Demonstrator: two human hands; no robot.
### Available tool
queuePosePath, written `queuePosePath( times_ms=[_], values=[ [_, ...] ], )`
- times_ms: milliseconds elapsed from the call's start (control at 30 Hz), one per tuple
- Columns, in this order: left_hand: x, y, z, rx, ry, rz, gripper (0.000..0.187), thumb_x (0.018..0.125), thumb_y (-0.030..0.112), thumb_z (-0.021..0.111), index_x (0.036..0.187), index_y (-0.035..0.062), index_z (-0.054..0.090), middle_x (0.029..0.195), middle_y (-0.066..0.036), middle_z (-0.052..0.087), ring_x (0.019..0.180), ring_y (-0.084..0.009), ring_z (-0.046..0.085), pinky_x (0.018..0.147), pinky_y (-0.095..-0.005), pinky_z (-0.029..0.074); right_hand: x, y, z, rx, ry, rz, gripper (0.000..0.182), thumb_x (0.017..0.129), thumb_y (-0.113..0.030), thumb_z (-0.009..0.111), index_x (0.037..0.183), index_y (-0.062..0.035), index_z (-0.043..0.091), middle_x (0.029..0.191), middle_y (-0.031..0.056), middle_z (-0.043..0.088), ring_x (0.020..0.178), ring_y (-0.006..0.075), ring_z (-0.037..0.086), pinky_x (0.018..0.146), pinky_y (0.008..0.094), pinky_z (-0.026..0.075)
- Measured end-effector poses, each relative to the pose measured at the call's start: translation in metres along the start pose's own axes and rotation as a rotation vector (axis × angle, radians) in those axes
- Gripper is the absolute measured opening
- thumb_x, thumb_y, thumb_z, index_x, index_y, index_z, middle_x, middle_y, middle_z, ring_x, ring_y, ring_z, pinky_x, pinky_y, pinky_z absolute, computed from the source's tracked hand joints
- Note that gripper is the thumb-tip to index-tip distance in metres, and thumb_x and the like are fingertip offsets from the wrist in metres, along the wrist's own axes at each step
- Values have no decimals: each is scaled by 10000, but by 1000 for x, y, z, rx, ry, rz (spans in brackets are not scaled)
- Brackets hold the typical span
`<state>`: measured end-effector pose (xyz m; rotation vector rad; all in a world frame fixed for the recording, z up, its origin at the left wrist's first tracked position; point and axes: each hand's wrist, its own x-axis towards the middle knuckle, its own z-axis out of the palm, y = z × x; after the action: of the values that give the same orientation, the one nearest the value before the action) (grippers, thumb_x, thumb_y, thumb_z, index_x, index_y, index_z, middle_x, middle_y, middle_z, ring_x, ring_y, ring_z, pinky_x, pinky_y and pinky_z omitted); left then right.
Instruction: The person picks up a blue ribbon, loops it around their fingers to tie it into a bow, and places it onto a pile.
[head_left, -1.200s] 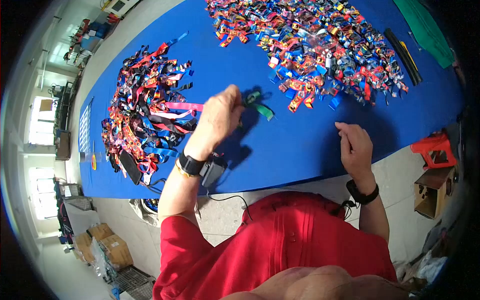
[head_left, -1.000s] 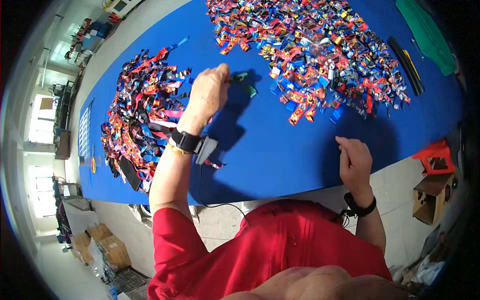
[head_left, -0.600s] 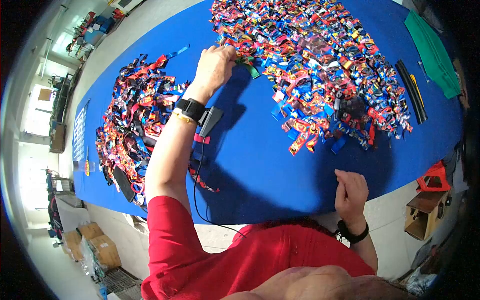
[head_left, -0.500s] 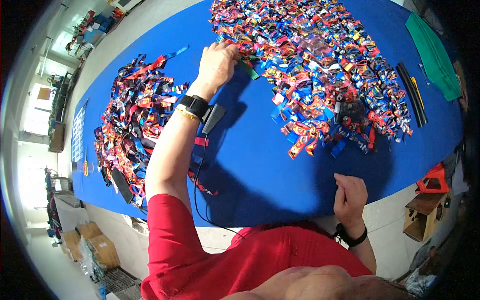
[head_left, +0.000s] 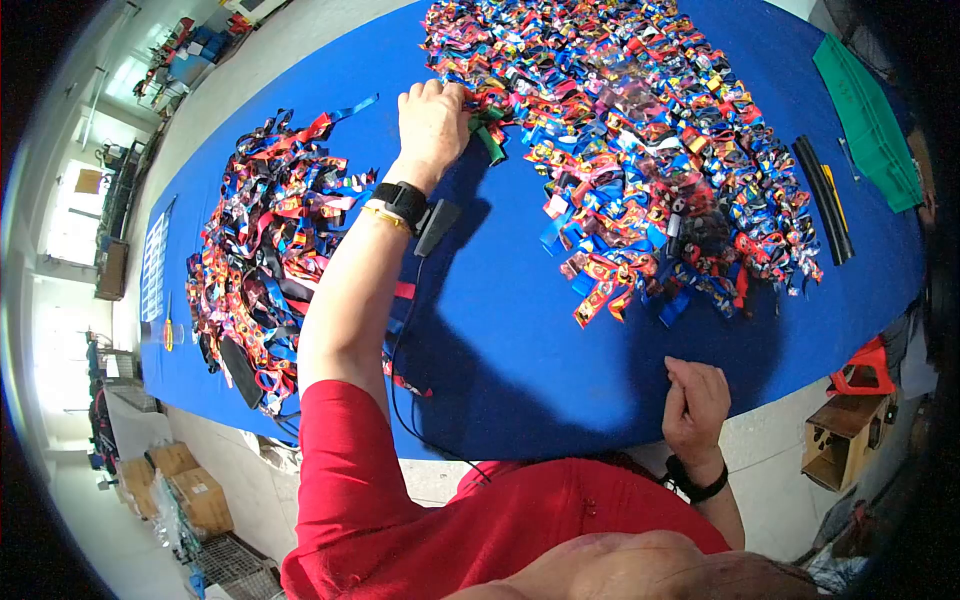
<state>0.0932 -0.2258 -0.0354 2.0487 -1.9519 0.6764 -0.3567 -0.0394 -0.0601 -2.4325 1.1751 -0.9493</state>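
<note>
My left hand (head_left: 433,130) reaches to the near left edge of a large pile of colourful printed ribbon straps (head_left: 620,130). Its fingers curl downward, and their tips are hidden. A green ribbon strap (head_left: 493,146) comes out beside the thumb side, seemingly in the grip. My right hand (head_left: 697,400) hovers at the table's near edge, fingers curled in and thumb against them, with nothing visible inside. To the left of my left forearm lies a second, looser heap of ribbon straps (head_left: 262,230).
The blue table (head_left: 540,370) carries black tubes (head_left: 822,200), a folded green sheet (head_left: 868,120) and scissors (head_left: 169,330). A black cable (head_left: 393,375) runs from the wrist device (head_left: 436,228) toward my body. Cartons (head_left: 200,500) and a wooden box (head_left: 845,440) stand on the floor.
The green ribbon strap has swung left and hangs closer to my left hand, which has shifted slightly. My right hand has dropped a little, its fingers still curled.
</note>
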Motion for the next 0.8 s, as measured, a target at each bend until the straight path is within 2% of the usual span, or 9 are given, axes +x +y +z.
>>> queuePosePath(
  times_ms=[167, 300, 367, 500, 600, 800],
  values=[
    [-24, 2, -47, 38, -56, 43, 368, 777, 187, 758, 1105, 88, 625, 980, -135, 622, 1000, -332, 598, 860, -464, 461, -3, 1, 1, -3, 10, -5, 290, 815, 78, 600, 1077, -27, 667, 910, 116, 667, 806, 291, 635, 714, 402, 470],
    [-71, 19, -110, -39, -181, 120, 281, 767, 154, 779, 1012, 80, 664, 1004, -125, 632, 1018, -326, 598, 882, -449, 462, -4, -1, 0, 5, 25, -13, 288, 823, 62, 605, 1087, -34, 671, 926, 112, 668, 828, 295, 639, 720, 416, 474],
    [-97, 37, -141, -123, -309, 97, 249, 757, 152, 793, 960, 73, 671, 1033, -126, 644, 1030, -323, 604, 895, -440, 462, -5, 1, 2, -14, 30, -18, 285, 825, 61, 601, 1083, -37, 671, 928, 111, 673, 833, 294, 642, 722, 415, 477],
    [-147, 74, -189, -570, -431, 247, 266, 818, 223, 775, 970, 36, 662, 1029, -155, 653, 994, -360, 623, 899, -457, 477, -6, -2, 2, -21, 38, -20, 278, 833, 61, 589, 1079, -39, 672, 934, 111, 680, 841, 294, 648, 727, 413, 483],
    [-177, 97, -195, -919, -538, 327, 290, 867, 233, 735, 1014, 1, 643, 1039, -179, 638, 1024, -378, 608, 922, -466, 470, -8, -3, 4, -15, 35, -15, 276, 843, 59, 582, 1083, -43, 674, 936, 114, 682, 846, 296, 653, 744, 409, 491],
    [-224, 113, -200, -1072, -528, 251, 315, 890, 236, 716, 1074, 0, 616, 1101, -191, 614, 1080, -386, 587, 959, -473, 459, -11, -10, 9, -20, 44, 15, 258, 881, 53, 559, 1097, -27, 674, 939, 121, 678, 848, 275, 660, 789, 386, 506]
  ],
)
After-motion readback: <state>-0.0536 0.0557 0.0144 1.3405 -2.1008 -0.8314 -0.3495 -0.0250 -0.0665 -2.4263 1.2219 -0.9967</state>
